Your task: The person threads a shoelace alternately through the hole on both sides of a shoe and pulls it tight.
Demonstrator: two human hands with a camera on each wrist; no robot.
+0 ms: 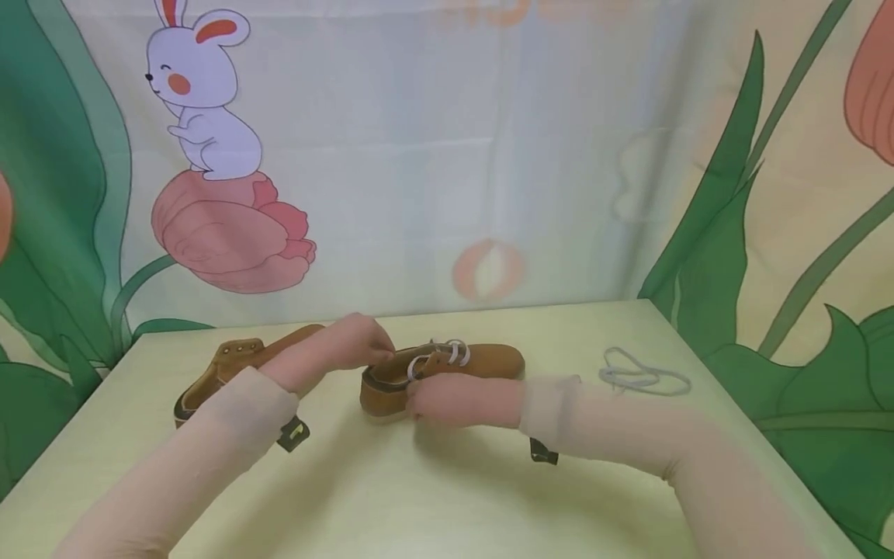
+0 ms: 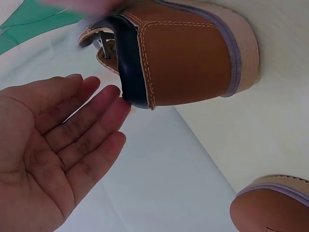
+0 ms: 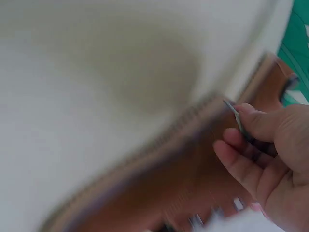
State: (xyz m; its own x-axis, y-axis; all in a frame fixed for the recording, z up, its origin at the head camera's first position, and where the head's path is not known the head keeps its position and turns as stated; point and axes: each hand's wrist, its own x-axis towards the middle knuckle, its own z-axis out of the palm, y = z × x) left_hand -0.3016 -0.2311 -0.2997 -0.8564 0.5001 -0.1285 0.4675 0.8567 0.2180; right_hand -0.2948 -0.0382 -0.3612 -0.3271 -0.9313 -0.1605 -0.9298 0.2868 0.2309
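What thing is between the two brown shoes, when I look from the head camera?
In the head view, the left hand lies across the gap between the laced shoe and the other shoe.

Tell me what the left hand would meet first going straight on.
Probably the dark collar of the laced shoe, right by the fingertips of the left hand; whether they touch is unclear.

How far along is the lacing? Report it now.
Done: lace is partly threaded in the middle shoe. In hand: the right grip pinches what looks like a lace end. Remaining: apparently finishing that shoe, then the other shoe, whose visible eyelets show no lace; a loose lace lies to the right.
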